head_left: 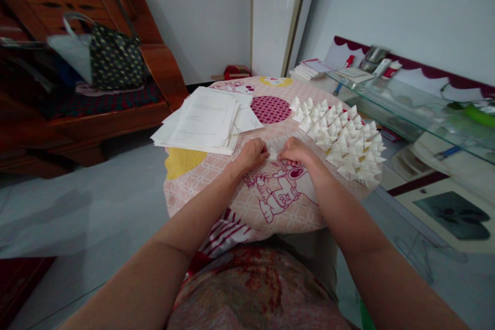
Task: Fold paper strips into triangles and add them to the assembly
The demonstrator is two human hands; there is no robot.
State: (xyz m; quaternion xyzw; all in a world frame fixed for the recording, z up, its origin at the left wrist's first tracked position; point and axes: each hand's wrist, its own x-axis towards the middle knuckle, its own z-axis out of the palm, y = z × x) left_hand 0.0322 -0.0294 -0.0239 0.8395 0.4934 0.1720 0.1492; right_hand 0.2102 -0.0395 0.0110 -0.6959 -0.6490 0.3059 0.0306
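Both of my hands meet at the middle of a small round table covered with a pink cartoon-print cloth (216,185). My left hand (253,154) and my right hand (296,152) are curled, and between their fingertips they pinch a small white folded paper piece (273,154) against the cloth. To the right of my right hand lie several rows of finished white folded paper triangles (342,136). A stack of white paper sheets (204,121) rests on the table's left far side.
A glass-topped low table (406,105) with books and clutter stands at the right. A wooden bench (96,108) with a dotted bag (114,56) is at the left. A tall white appliance (274,15) stands against the far wall. Grey floor surrounds the table.
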